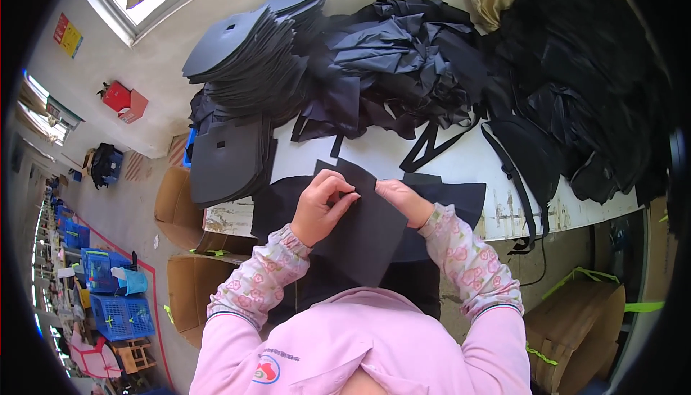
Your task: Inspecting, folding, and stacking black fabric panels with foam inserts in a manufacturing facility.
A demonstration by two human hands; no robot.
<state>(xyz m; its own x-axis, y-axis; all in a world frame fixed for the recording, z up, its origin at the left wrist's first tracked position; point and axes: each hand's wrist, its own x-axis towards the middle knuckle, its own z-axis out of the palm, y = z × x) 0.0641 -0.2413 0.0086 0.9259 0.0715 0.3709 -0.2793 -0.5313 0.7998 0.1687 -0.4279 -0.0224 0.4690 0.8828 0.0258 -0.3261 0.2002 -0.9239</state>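
A dark grey, stiff-looking panel (368, 240) with a curved lower end is held up in front of my chest. My right hand (404, 202) grips its right edge, thumb on the near face and the other fingers hidden behind. At the panel's upper left, my left hand (325, 206) is closed, with thumb and fingertips pinched together against the face. Whatever lies in that pinch is too small to make out. Under and behind the panel, black fabric (461, 199) spreads over the table's near edge.
Stacked dark panels (248, 50) with small slots rise at the table's back left, above another pile (229, 157). Crumpled black fabric (403, 50) and black bags (529, 150) with straps cover the back and right of the white table (302, 156). Cardboard boxes (579, 323) stand below.
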